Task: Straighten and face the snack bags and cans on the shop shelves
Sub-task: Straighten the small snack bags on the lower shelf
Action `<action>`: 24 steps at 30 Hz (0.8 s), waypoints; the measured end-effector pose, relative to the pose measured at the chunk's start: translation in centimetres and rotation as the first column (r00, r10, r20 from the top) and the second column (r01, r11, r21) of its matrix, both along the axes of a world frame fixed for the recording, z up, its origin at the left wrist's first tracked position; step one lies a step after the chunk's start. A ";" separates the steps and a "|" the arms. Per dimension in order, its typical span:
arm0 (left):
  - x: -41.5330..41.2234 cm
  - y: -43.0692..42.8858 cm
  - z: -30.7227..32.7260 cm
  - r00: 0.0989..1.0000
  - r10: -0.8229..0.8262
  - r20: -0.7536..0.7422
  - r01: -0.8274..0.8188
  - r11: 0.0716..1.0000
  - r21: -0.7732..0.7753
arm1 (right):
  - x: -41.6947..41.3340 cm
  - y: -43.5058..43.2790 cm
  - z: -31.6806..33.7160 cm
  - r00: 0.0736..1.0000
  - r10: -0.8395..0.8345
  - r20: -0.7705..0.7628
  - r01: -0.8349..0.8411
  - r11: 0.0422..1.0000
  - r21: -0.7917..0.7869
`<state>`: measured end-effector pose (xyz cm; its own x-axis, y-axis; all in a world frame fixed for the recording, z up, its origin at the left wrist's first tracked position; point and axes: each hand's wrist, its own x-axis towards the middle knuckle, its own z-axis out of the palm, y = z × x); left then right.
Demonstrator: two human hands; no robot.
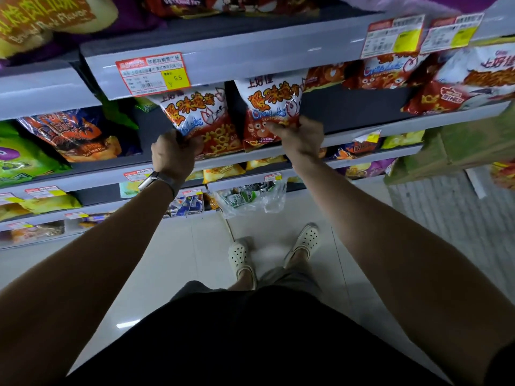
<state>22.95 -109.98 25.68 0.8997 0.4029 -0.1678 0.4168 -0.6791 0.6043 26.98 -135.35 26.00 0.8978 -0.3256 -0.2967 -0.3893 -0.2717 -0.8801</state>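
Note:
Two white-and-red crab-flavour snack bags stand side by side on the grey shelf point(228, 160) in front of me. My left hand point(174, 154) grips the lower left corner of the left bag point(207, 121). My right hand point(299, 136) holds the lower right part of the right bag point(267, 107), fingers curled over its front. Both bags stand upright with their printed fronts toward me, the left one leaning a little. A watch sits on my left wrist.
More of the same red bags point(457, 87) lie tilted further right on this shelf. An orange-blue bag point(75, 135) and a green bag point(22, 157) lie to the left. Price tags point(153, 73) hang on the shelf edge above. Lower shelves hold yellow bags. Tiled floor and my feet are below.

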 end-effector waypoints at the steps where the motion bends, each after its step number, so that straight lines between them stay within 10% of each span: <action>1: -0.2 -0.1 0.0 1.000 -0.017 0.011 0.017 1.000 0.023 | -0.3 -0.4 -0.1 0.999 0.002 0.032 -0.002 1.000 0.012; 11: 0.1 -7.9 0.2 0.987 0.000 0.161 0.011 0.998 -0.069 | -1.2 -10.5 -0.1 0.935 -0.199 0.293 0.197 0.980 0.038; 24: 4.1 -24.3 1.1 0.956 0.046 0.290 -0.001 0.988 -0.154 | 2.3 -22.4 -0.7 0.939 -0.286 0.191 0.291 0.957 0.000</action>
<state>27.05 -134.31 26.79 0.9089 0.4151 0.0405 0.2215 -0.5628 0.7964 29.26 -157.74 25.29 0.8023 -0.5847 -0.1197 -0.2839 -0.1975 -0.9383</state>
